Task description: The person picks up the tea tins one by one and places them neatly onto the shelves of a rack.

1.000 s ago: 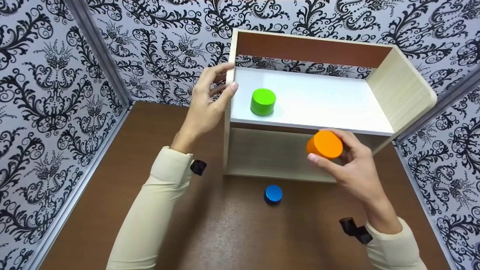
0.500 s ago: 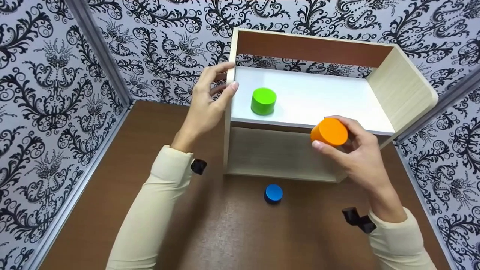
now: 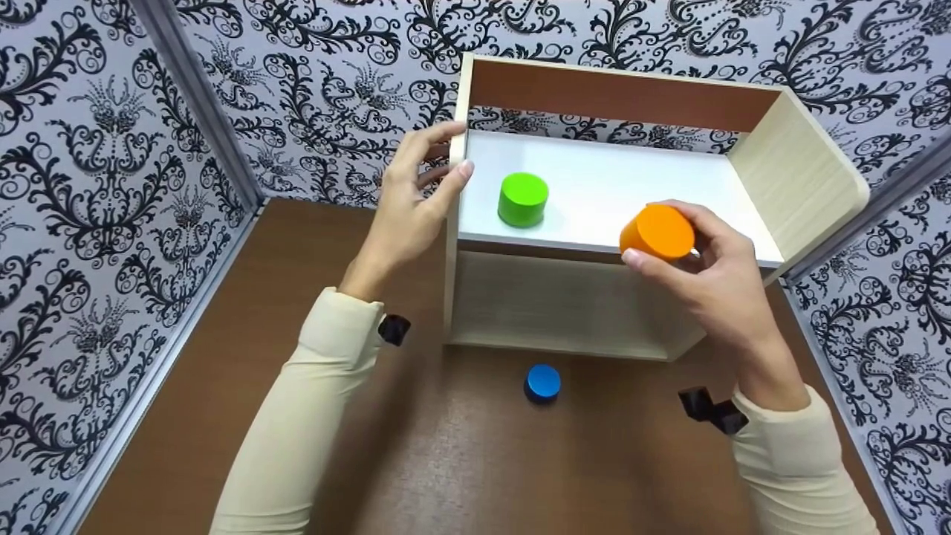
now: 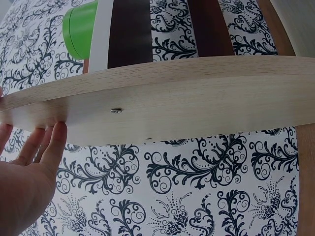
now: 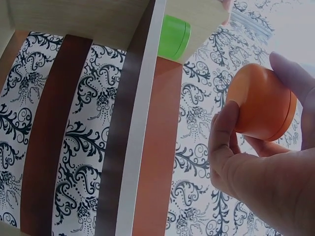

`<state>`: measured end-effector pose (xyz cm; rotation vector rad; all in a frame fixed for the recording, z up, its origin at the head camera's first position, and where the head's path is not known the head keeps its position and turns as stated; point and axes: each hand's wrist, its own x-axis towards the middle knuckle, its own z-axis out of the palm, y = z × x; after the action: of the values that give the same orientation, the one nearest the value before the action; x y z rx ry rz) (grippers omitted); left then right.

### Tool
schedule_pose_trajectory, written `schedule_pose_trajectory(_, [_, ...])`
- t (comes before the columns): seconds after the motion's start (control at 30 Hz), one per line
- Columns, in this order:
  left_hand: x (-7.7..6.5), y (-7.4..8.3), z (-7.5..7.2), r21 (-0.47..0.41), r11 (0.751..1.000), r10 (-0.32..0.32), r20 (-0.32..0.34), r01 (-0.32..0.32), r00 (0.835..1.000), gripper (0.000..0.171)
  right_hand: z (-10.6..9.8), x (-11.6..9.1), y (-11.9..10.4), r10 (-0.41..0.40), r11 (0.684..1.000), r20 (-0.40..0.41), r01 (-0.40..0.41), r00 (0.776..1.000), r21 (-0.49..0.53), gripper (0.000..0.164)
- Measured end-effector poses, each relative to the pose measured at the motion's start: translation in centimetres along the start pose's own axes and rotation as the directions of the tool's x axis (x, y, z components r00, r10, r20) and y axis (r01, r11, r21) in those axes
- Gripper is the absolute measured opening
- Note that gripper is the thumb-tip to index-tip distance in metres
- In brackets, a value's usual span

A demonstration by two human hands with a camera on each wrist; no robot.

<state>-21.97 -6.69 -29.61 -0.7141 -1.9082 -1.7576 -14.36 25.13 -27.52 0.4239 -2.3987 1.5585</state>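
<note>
My right hand (image 3: pixel 724 279) holds an orange cylinder (image 3: pixel 659 232) between thumb and fingers, in front of the white shelf board's front edge, its flat end turned toward me. The right wrist view shows the orange cylinder (image 5: pixel 259 102) with fingers curled round it. My left hand (image 3: pixel 412 193) grips the left side panel (image 3: pixel 459 141) of a small wooden shelf unit, thumb at its front edge. In the left wrist view its fingertips press the panel's outer face (image 4: pixel 162 113). A green cylinder (image 3: pixel 523 200) stands upright on the white shelf (image 3: pixel 617 178), near the left panel.
On the brown table (image 3: pixel 461 453), in front of the unit, sits a smaller blue cylinder (image 3: pixel 543 383). The unit's right side panel (image 3: pixel 799 171) rises beyond my right hand. Patterned walls (image 3: pixel 312 96) enclose the back and sides. A lower compartment (image 3: pixel 550 305) lies under the white shelf.
My right hand has carried the orange cylinder upward and slightly right, from before the lower compartment to the white shelf's front edge. The left hand keeps its grip on the panel.
</note>
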Motion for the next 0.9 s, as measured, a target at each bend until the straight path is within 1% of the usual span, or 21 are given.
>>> schedule_pose_trajectory(0.13, [0.1, 0.0, 0.0, 0.006, 1.0, -0.002, 0.003, 0.002, 1.0, 0.041, -0.1, 0.6, 0.0, 0.005, 0.999, -0.018, -0.004, 1.0, 0.032, 0.053])
schedule_pose_trajectory(0.2, [0.1, -0.1, 0.0, 0.009, 1.0, -0.003, 0.006, 0.003, 1.0, 0.04, -0.1, 0.9, 0.0, 0.011, 0.998, -0.028, -0.009, 1.0, 0.063, 0.052])
schedule_pose_trajectory(0.33, [0.1, -0.1, 0.0, 0.012, 1.0, -0.002, 0.007, 0.002, 1.0, 0.04, 0.0, 1.5, 0.0, 0.021, 0.995, -0.029, -0.018, 0.999, 0.094, 0.051])
schedule_pose_trajectory(0.53, [0.1, -0.2, 0.0, 0.011, 1.0, 0.002, 0.004, -0.002, 1.0, 0.04, 0.0, 2.5, 0.2, 0.033, 0.998, -0.007, -0.033, 0.999, 0.045, 0.051])
schedule_pose_trajectory(0.9, [0.1, -0.2, 0.0, 0.007, 1.0, 0.005, 0.006, -0.005, 1.0, 0.041, 0.5, 4.2, 0.6, 0.068, 0.998, 0.017, -0.068, 0.998, -0.011, 0.054])
